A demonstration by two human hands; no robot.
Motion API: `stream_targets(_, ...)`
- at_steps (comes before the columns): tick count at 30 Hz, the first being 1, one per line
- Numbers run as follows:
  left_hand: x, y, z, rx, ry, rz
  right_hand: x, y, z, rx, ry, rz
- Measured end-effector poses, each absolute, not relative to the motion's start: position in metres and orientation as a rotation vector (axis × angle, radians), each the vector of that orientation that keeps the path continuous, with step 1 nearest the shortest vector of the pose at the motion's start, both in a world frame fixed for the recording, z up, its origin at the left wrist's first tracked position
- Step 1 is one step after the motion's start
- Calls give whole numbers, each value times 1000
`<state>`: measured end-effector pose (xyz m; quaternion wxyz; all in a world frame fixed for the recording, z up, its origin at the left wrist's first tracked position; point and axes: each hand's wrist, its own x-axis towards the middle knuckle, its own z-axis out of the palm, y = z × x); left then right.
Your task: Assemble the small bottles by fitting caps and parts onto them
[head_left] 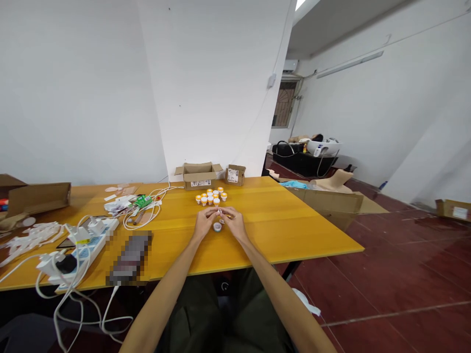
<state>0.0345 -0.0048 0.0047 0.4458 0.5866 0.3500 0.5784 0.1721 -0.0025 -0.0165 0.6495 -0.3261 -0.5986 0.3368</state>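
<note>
My left hand and my right hand meet above the wooden table. Their fingertips pinch together on a small whitish item, too small to make out. Just below, between the hands, a small round container stands on the table, with a little piece beside it near my right hand. Beyond my fingers stands a group of several small jars with white and orange tops.
Behind the jars are an open cardboard box and a smaller box. Leftward lie a coil of white cable, plastic packets, a blurred phone and a power strip. The table's edge runs close to my forearms.
</note>
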Motion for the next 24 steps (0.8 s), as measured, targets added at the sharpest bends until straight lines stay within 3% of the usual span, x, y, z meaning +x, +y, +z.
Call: stream_targets(24,36,-4,3,1428,868,1487,176,-1,-17,-711,-1346,911)
